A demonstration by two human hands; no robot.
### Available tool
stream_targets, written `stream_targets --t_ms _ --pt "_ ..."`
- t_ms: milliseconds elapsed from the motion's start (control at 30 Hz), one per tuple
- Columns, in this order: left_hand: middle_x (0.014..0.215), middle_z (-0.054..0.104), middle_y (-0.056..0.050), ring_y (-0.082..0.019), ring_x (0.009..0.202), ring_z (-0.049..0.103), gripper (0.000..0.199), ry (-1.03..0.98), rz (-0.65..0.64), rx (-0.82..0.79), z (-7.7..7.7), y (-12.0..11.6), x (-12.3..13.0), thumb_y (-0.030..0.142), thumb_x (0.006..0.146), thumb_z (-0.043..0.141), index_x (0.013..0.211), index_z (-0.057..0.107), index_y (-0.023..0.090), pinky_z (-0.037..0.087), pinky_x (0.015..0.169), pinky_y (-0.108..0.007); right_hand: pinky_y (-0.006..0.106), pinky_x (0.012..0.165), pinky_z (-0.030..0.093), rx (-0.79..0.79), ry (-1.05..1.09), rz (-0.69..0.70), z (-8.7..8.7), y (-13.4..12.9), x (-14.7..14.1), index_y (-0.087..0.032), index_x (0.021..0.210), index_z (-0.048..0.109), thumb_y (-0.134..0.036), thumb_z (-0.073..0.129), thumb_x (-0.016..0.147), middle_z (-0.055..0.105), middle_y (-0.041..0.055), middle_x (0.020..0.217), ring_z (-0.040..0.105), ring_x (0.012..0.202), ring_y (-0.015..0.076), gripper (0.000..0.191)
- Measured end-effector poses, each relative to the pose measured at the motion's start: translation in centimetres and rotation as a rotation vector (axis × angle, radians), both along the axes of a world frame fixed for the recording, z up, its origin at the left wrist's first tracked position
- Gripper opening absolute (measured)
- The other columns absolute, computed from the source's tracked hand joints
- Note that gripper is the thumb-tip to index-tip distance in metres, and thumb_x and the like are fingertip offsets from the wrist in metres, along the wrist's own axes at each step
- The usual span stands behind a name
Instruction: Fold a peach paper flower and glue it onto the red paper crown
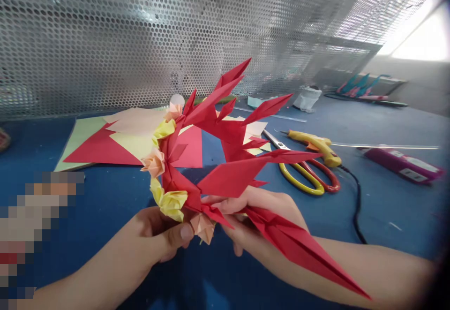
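Note:
Between my hands is a red folded-paper crown (230,178), a ring with long pointed spikes that stick out to the right and upward. Yellow paper flowers (174,202) and peach paper flowers (153,162) alternate along its left rim. My left hand (163,235) grips the lower left rim, thumb pressed beside a peach flower (203,228). At the lower right, my right hand (262,214) closes round the ring's base among the spikes. One long spike passes over the right forearm. Some right fingertips are hidden behind the red paper.
Sheets of coloured paper (94,148) lie behind the crown on the blue table (119,192). To the right are scissors (302,178), a yellow glue gun (316,146) with a black cord, and a purple box-like item (404,164). A perforated metal panel (105,42) stands at the back.

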State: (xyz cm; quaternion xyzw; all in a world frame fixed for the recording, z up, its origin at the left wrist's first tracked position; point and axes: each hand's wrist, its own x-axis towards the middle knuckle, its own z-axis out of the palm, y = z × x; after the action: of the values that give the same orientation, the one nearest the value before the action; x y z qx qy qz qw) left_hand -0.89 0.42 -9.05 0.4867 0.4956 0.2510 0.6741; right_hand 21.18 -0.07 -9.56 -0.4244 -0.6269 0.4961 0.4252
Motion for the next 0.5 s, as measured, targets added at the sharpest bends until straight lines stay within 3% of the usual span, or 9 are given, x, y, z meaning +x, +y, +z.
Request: stream_targets --t_ms 200,367,500 --pt "0.098 0.079 0.002 -0.023 0.101 0.064 0.036 -0.095 -0.105 0.025 0.48 0.01 -0.06 0.064 0.076 0.08 0.086 0.08 0.029 0.045 0.09 -0.028 0.02 0.04 0.053 -0.029 0.03 -0.008 -0.36 0.05 0.02 -0.022 0.065 0.059 -0.041 0.076 0.089 0.067 -0.0002 0.063 0.06 0.044 0.0125 0.035" --pt "0.1 0.08 0.002 -0.024 0.105 0.066 0.033 -0.082 -0.102 0.028 0.82 0.14 0.17 0.06 0.08 0.078 0.087 0.079 0.028 0.045 0.093 -0.028 0.02 0.04 0.053 0.083 -0.006 0.026 -0.27 -0.08 0.03 -0.023 0.073 0.065 -0.036 0.074 0.092 0.068 -0.001 0.066 0.06 0.044 0.0119 0.025" --pt "0.102 0.079 0.003 -0.022 0.098 0.061 0.042 -0.047 -0.055 0.0 0.75 -0.12 0.21 0.065 0.077 0.079 0.098 0.081 0.028 0.045 0.084 -0.027 0.018 0.041 0.053 0.183 -0.049 0.043 -0.26 -0.18 0.11 -0.025 0.081 0.067 -0.031 0.075 0.092 0.064 -0.0042 0.06 0.06 0.043 0.0113 0.015"
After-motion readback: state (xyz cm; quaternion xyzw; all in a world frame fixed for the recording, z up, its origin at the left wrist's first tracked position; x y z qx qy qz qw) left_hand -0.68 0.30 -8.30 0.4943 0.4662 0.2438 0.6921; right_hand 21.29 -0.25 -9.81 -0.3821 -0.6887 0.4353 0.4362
